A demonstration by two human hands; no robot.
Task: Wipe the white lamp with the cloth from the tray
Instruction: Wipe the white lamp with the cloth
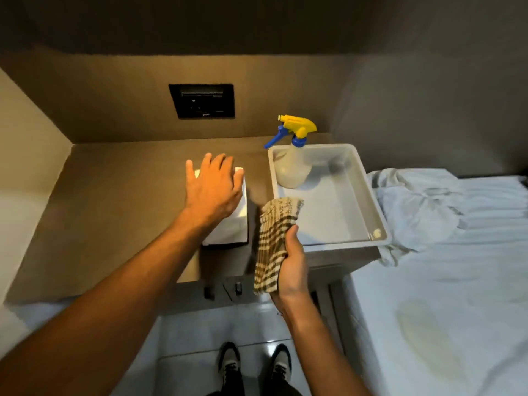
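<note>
The white box-shaped lamp (233, 227) stands on the brown bedside shelf (114, 218), lit from inside. My left hand (213, 187) hovers over its top with fingers spread, hiding much of the upper face; I cannot tell whether it touches. My right hand (291, 267) grips a brown and cream checked cloth (273, 244), held upright just right of the lamp and at the near left edge of the grey tray (368, 195).
A spray bottle (294, 164) with a yellow and blue trigger stands in the tray's far left corner. A black wall panel (202, 100) sits behind the shelf. The bed (445, 281) with rumpled sheets fills the right. My shoes (254, 364) stand on pale floor tiles.
</note>
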